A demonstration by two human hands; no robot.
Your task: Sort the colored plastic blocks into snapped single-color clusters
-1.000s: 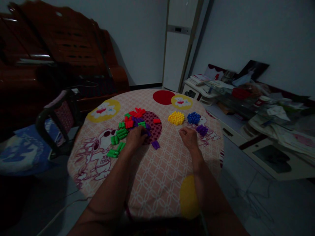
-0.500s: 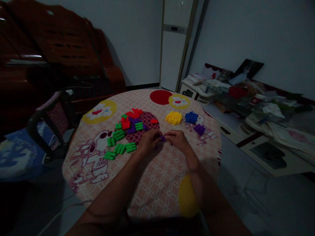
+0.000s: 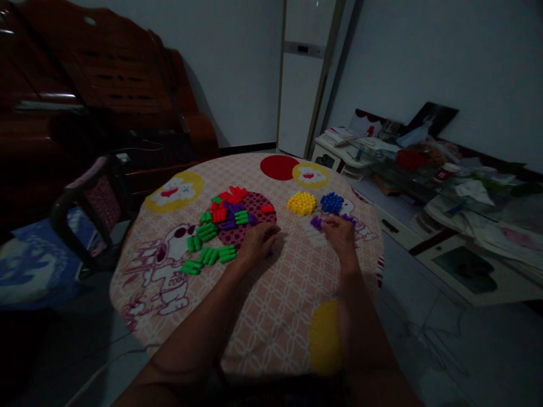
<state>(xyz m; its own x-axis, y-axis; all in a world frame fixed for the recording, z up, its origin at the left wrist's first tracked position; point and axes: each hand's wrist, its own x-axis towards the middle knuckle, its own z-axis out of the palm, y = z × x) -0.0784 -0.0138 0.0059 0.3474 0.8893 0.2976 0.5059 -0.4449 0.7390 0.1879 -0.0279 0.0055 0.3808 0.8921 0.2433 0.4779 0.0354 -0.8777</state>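
Pinched in the fingers of my right hand (image 3: 339, 230) is a small purple toy building piece (image 3: 316, 223), just above the cloth. Another purple cluster (image 3: 348, 219) is partly hidden behind that hand. My left hand (image 3: 258, 242) is curled low over the table, and a bit of purple plastic (image 3: 270, 253) shows under its fingers; most of it is hidden. Farther back lie a knobbly yellow cluster (image 3: 301, 203) and a blue cluster (image 3: 331, 203). Left of my left hand are scattered green pieces (image 3: 207, 232), red pieces (image 3: 233, 195) and purple pieces (image 3: 231, 215).
A patterned cloth covers the round table (image 3: 271, 316). One red piece (image 3: 267, 209) lies apart near the middle. At the left stands a chair (image 3: 91, 209), with a wooden sofa (image 3: 127, 102) behind. A cluttered low cabinet (image 3: 407, 209) runs along the right wall.
My right hand has moved right, away from my left hand, carrying the purple piece towards the purple cluster. My left hand has stayed nearly where it was.
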